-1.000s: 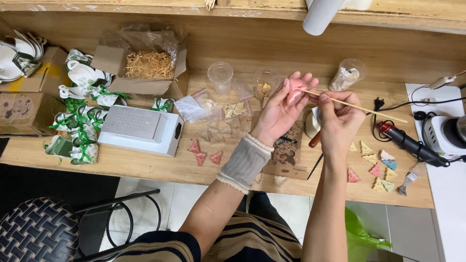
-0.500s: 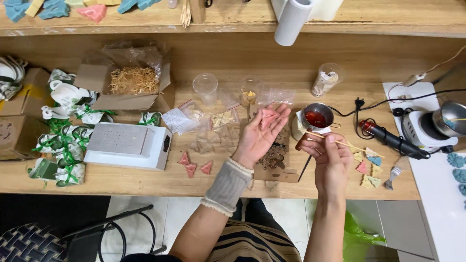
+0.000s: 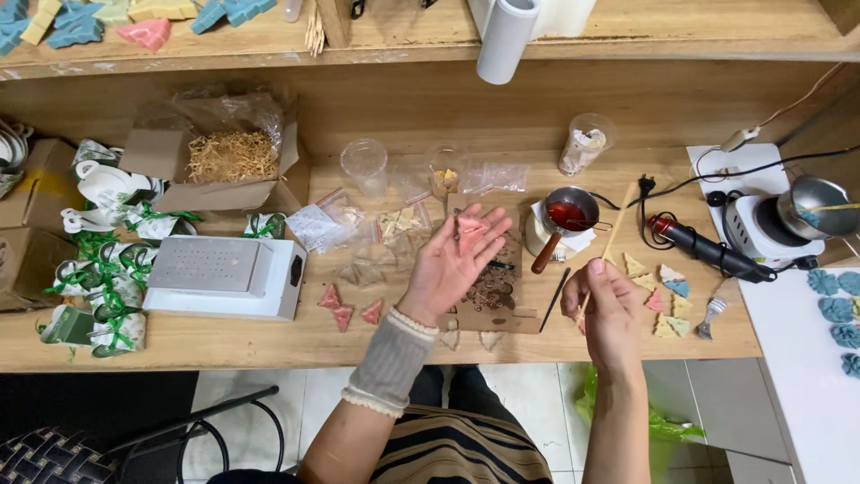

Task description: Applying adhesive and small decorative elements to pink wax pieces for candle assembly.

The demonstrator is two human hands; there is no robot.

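Observation:
My left hand (image 3: 448, 267) is held palm up over the wooden bench (image 3: 224, 336), fingers spread, with a small pink triangular piece (image 3: 468, 229) lying on the fingers. My right hand (image 3: 606, 309) is to the right of it, pinching a thin wooden stick (image 3: 613, 238) that points up and away toward a small metal pot of red liquid (image 3: 564, 218) with a wooden handle. Under my left hand lies a brown patterned card (image 3: 491, 291). Pink triangles (image 3: 345, 309) lie on the bench to the left.
A white perforated box (image 3: 222, 276) and green-ribboned wrapped packs (image 3: 103, 278) are at left, with a cardboard box of straw (image 3: 228, 159) behind. Plastic cups (image 3: 365, 164), clear bags, a black tool (image 3: 708, 254), pastel triangles (image 3: 663, 296) and a white heater (image 3: 775, 224) stand at right. A shelf runs overhead.
The view has dropped toward the bench. My hands have separated and lowered: the left still carries the pink piece on its open palm, the right has drawn the stick down to the right.

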